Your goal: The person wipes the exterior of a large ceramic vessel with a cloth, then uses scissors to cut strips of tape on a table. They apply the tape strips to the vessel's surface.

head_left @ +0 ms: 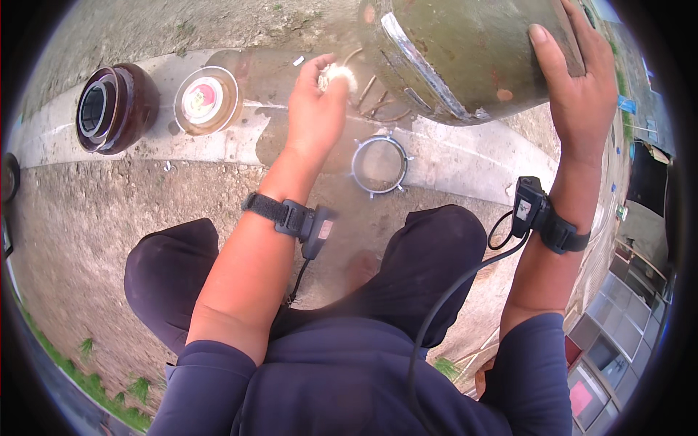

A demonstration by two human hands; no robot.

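Note:
My left hand (314, 112) is closed round a pale, fluffy wad (340, 75), perhaps a scrubber; its exact kind cannot be made out. Just right of it, a large olive-brown jar (454, 54) leans at the top of the view. Along its near-left side runs a grey-white streak of worn or smeared material. My right hand (585, 87) grips the jar's right end, thumb on the surface and fingers over the edge. The wad is near the jar's left side; whether they touch is unclear. Below the jar lies a metal ring (379, 164) with small tabs.
On the concrete strip (65, 142) to the left are a dark brown glazed pot (142, 98) and a round clear dish (182, 109) with a pink-and-white disc. Thin twigs (389, 116) lie beside the jar. Wet patches darken the concrete. Glass-paned frames (618, 312) stand far right.

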